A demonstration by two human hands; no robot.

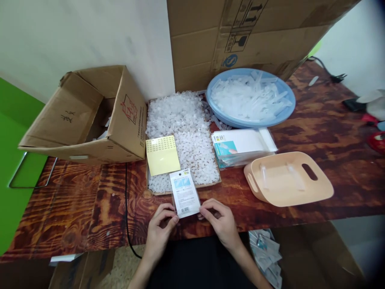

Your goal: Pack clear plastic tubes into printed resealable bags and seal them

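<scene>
Between my two hands is a small white printed packet point(185, 194) with a blue picture and a barcode. My left hand point(161, 228) pinches its lower left corner. At the lower right corner, the thumb and fingers of my right hand point(219, 220) close on the edge. The packet's top overlaps a shallow cardboard tray point(183, 190) full of small clear plastic pieces point(195, 154). A yellow sticker sheet point(163, 155) with rows of small dots lies on those pieces, just above the packet.
An open cardboard box point(129, 120) stands left. Behind the tray sits a blue basin point(290, 108) of clear plastic tubes. Stacked packaging bags point(243, 146) and a peach plastic basket point(319, 188) lie right. A black cable point(126, 200) crosses the table's front edge.
</scene>
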